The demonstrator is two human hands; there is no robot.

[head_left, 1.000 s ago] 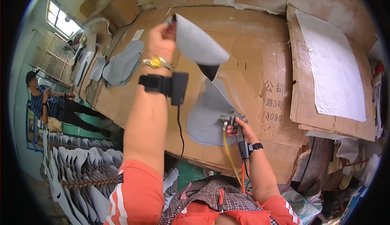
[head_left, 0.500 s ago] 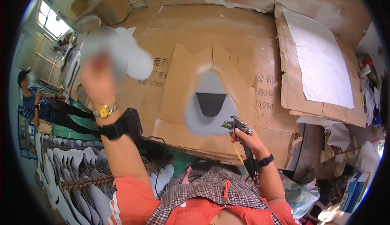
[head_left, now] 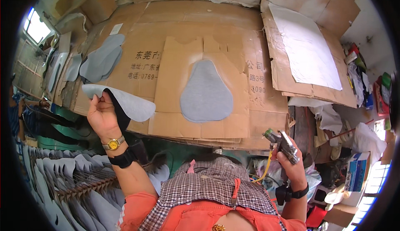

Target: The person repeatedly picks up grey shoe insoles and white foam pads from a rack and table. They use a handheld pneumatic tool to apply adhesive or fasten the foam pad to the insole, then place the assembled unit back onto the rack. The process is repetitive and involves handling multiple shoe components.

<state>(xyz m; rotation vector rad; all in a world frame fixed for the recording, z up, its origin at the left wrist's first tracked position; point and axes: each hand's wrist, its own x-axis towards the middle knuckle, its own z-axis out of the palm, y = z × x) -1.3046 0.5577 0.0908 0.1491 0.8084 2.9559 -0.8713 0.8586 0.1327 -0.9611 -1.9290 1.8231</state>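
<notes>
My left hand (head_left: 103, 117) is closed, pinching the edge of a flexible grey sheet piece (head_left: 135, 104). The piece hangs tilted over the near left of the cardboard, and its black underside shows beside my fingers. Off the table's near right side, my right hand (head_left: 291, 164) is wrapped around a metal spray gun (head_left: 283, 144) with a yellow hose (head_left: 267, 166). A grey pear-shaped piece (head_left: 207, 91) lies flat on the middle cardboard sheet (head_left: 166, 106), apart from both hands. Farther left, several similar grey pieces (head_left: 104, 60) lie overlapped.
At the right, a white sheet (head_left: 308, 47) rests on raised cardboard. Racks of grey pieces (head_left: 91, 193) stand below my left arm. A person in dark trousers (head_left: 50, 120) is at the far left. Bags and boxes (head_left: 356, 172) crowd the right side.
My left hand has come nearer from the far-left pieces, now holding one piece. My right hand has moved right with the spray gun. The dark patch on the pear-shaped piece no longer shows.
</notes>
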